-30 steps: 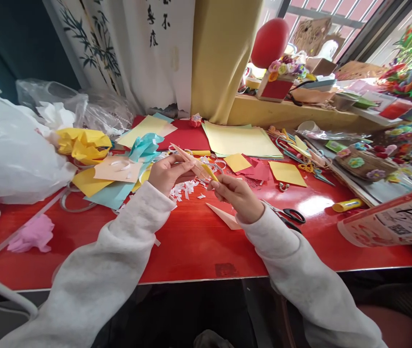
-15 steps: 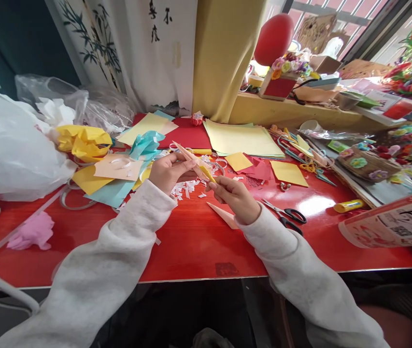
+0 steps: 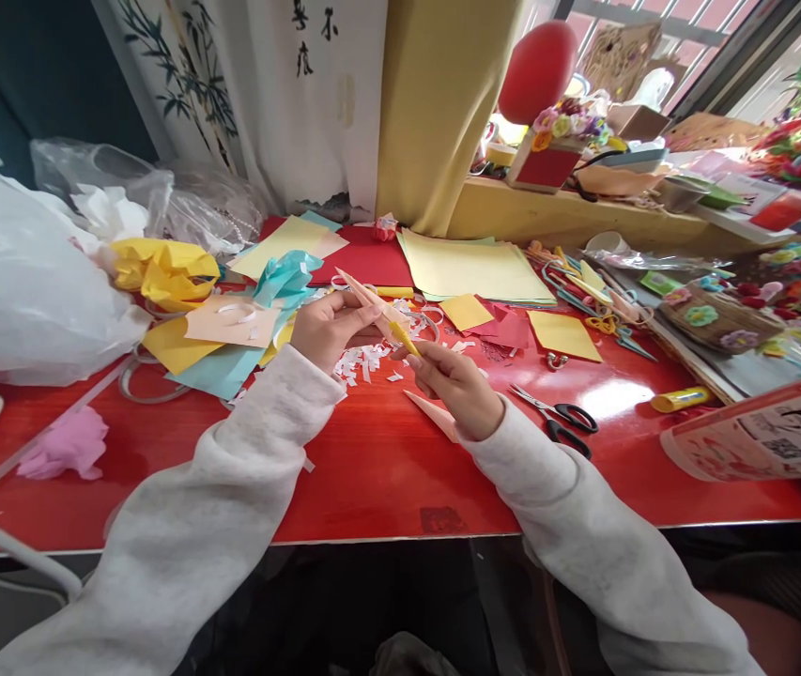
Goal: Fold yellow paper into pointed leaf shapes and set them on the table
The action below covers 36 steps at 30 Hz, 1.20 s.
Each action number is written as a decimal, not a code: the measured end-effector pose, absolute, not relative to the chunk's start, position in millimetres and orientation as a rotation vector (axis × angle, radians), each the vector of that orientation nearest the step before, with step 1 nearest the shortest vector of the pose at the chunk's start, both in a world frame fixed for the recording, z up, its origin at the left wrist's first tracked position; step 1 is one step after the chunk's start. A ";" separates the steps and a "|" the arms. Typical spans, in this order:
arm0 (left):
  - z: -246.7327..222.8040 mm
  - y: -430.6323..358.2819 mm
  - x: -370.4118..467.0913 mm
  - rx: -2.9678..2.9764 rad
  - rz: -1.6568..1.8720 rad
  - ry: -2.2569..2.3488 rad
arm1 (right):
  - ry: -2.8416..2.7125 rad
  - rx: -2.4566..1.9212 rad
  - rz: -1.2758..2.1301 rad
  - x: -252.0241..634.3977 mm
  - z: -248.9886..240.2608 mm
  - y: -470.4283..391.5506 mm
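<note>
My left hand (image 3: 335,329) is closed on a pointed, folded piece of peach paper (image 3: 377,302), held above the table. A slim yellow stick-like piece (image 3: 403,335) is pinched in my right hand (image 3: 457,385), its far end against the peach paper. I cannot tell whether it is rolled paper or a tool. Under my right hand a second pointed peach piece (image 3: 432,413) lies on the red table (image 3: 372,488), partly covered by the fingers. Scissors with black handles (image 3: 556,420) rest open just right of that hand. White paper scraps (image 3: 364,364) are scattered behind my hands.
At the left stand a white plastic bag (image 3: 26,282) and crumpled pink paper (image 3: 68,443). Pale yellow sheets (image 3: 474,268) lie at the back, yellow squares (image 3: 564,335) nearer. A yellow tube (image 3: 682,400) and a large printed cup (image 3: 759,437) lie at the right.
Both hands stay in nearly the same place with the same things in them. The whole view has shifted very slightly.
</note>
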State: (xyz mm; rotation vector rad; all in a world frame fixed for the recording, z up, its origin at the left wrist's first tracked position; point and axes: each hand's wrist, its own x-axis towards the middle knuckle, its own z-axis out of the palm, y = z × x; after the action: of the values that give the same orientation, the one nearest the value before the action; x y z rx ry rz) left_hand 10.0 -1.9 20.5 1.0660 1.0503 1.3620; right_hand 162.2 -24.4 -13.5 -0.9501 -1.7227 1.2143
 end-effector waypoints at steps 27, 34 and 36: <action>18.6 -1.0 11.1 1.059 1.355 1.034 | -1.645 -0.939 1.288 160.1 -14.3 -24.1; 17.9 0.3 9.6 1.079 1.366 0.979 | -1.765 -1.015 1.090 158.8 -20.4 -25.6; 15.0 1.7 9.5 1.110 1.372 0.918 | -1.759 -1.014 1.081 158.2 -20.9 -25.4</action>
State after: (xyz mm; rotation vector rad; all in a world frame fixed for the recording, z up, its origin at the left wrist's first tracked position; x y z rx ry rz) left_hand 9.5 1.7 15.0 1.1096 0.9183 1.3717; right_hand 158.2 -25.4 -20.9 -1.0137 -1.7586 1.0813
